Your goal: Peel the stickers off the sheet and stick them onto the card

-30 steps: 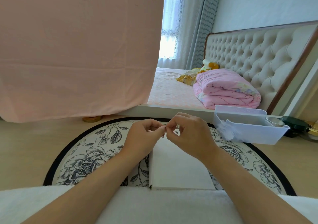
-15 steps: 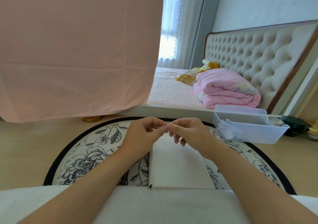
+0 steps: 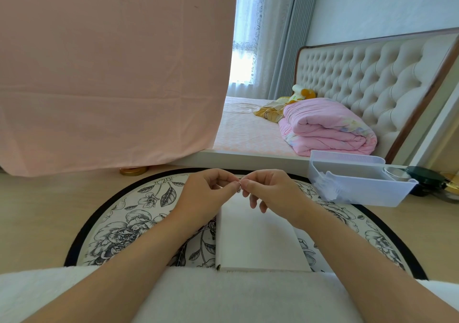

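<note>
**Both hands pinch a tiny sticker above the white card**

A tiny dark-outlined sticker [image 3: 239, 186] is held in the air between the two hands, above the far end of the card. It is too small for its picture to be made out. The left hand [image 3: 208, 193] pinches it between thumb and forefinger, with its other fingers curled in. The right hand [image 3: 270, 193] meets it fingertip to fingertip and pinches the same sticker with thumb and forefinger. Its other three fingers hang loosely bent over the card.

The white rectangular card [image 3: 255, 243] lies flat on a round black-rimmed rug with a grey flower print [image 3: 139, 213]. It runs from beneath the hands to the rug's near edge. There it meets a white fleecy cloth [image 3: 223, 298] spread across the person's lap.

At the rug's far right edge stands a translucent pale-blue plastic bin [image 3: 367, 191], partly on the wooden floor. Just beyond the bin's right end lies a dark green round object [image 3: 427, 181].

Past the rug's far edge is a bed with a pink cover [image 3: 248, 134]. A folded pink quilt [image 3: 325, 126] lies on it against a cream tufted headboard [image 3: 372, 74]. A large pink hanging sheet [image 3: 111, 74] fills the left side.
</note>
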A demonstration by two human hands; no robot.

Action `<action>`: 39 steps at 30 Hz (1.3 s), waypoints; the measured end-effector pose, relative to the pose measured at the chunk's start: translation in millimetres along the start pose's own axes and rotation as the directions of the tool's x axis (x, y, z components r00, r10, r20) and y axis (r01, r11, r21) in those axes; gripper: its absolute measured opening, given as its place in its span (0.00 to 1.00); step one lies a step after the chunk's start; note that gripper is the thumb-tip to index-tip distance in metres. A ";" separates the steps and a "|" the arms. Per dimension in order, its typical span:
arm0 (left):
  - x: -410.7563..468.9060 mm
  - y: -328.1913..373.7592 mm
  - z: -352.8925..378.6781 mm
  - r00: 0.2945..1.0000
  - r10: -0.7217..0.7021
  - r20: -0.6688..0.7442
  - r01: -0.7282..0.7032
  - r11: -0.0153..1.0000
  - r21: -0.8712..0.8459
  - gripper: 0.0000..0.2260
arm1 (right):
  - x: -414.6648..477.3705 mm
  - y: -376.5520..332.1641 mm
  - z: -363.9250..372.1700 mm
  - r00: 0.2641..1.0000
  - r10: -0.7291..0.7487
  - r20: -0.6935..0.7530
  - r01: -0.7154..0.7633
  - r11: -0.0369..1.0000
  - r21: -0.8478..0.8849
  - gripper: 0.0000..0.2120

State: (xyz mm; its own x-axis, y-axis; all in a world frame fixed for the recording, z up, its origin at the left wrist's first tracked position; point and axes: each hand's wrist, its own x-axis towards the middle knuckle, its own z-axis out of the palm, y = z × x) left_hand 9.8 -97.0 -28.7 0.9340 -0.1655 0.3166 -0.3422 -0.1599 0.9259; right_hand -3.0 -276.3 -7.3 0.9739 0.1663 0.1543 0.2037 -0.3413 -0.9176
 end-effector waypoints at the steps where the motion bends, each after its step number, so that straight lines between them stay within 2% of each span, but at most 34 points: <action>1: 0.4 -0.8 0.2 1.000 0.001 0.004 -0.001 1.000 0.000 0.04 | 0.1 0.0 0.3 1.000 -0.004 -0.007 0.004 1.000 -0.021 0.07; 5: 1.5 -4.3 0.7 1.000 0.006 0.011 -0.006 1.000 0.007 0.02 | 0.6 0.1 1.9 0.998 -0.052 -0.042 0.044 0.987 -0.156 0.07; 13: 1.2 -0.3 0.2 0.999 -0.013 -0.029 0.012 1.000 -0.029 0.05 | 0.3 -0.3 0.2 0.995 -0.066 -0.068 0.058 0.992 -0.111 0.06; 22: -0.4 1.4 1.8 1.000 0.001 -0.023 -0.001 1.000 -0.004 0.04 | -0.4 -1.4 5.5 0.987 -0.120 -0.109 0.096 0.975 -0.201 0.09; 24: -0.4 0.5 2.4 1.000 0.013 -0.023 -0.012 1.000 0.020 0.04 | -0.4 -1.0 7.6 0.978 -0.168 -0.121 0.128 0.950 -0.284 0.10; 28: -0.4 -0.7 2.5 0.999 0.034 -0.032 -0.032 0.998 0.050 0.05 | -2.3 0.7 9.8 0.949 -0.294 -0.114 0.202 0.844 -0.496 0.07; 31: -0.5 -0.4 2.9 0.998 0.050 -0.040 -0.047 0.996 0.073 0.05 | -2.7 0.9 9.2 0.934 -0.339 -0.111 0.220 0.793 -0.569 0.06; 33: -0.7 -0.8 2.9 0.997 0.065 -0.046 -0.061 0.994 0.092 0.05 | -1.4 1.2 9.3 0.950 -0.289 -0.115 0.198 0.847 -0.493 0.07; 36: -2.7 0.0 2.1 0.992 0.096 -0.080 -0.085 0.987 0.139 0.04 | -1.2 -1.7 9.5 0.981 -0.136 -0.140 0.101 0.967 -0.234 0.09; 39: -5.4 2.0 0.9 0.950 0.267 -0.159 -0.180 0.891 0.418 0.09 | -2.6 -3.2 10.2 0.984 -0.051 -0.170 0.029 0.991 -0.131 0.09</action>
State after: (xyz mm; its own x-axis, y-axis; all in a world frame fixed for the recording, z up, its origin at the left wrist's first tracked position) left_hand 4.0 -97.4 -28.7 0.8126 -0.0452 0.5811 -0.5161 -0.5188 0.6815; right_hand -7.2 -266.2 -8.6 0.9651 0.0242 0.2609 0.2430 -0.4546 -0.8569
